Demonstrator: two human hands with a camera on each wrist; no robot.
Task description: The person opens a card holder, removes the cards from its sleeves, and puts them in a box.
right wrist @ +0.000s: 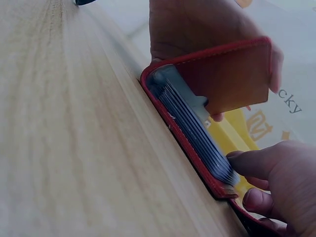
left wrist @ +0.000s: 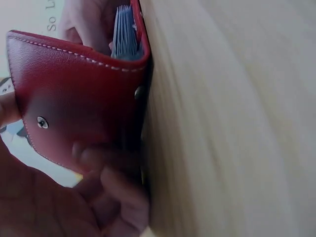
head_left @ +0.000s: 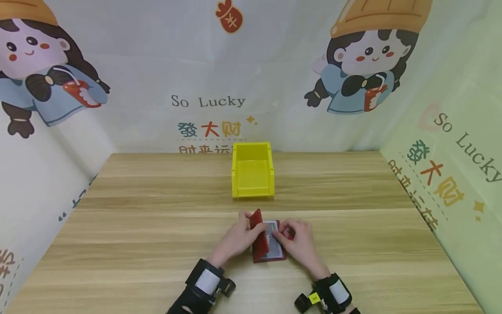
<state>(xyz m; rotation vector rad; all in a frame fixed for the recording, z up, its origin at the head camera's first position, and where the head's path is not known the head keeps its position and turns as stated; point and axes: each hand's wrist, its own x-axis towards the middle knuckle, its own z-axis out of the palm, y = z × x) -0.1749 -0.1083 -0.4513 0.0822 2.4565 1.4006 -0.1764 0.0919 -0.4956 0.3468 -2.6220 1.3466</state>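
A red leather card holder (head_left: 259, 250) with white stitching lies part open on the wooden table. Its front cover (left wrist: 64, 94), fitted with a metal snap, stands raised. My left hand (head_left: 237, 235) grips this cover, thumb on the inner face and fingers behind. Inside sits a stack of clear plastic card sleeves (right wrist: 192, 131), with a bluish card face (head_left: 273, 240) on top. At the right edge of the stack, my right hand (head_left: 300, 244) pinches the sleeves between thumb and curled fingers; how many it holds cannot be told.
Beyond the card holder stands a yellow open-front bin (head_left: 252, 174) near the table's back edge. Printed cloth walls (head_left: 137, 78) enclose the wooden table (head_left: 137, 244) at the back and sides. Each wrist wears a black strapped camera.
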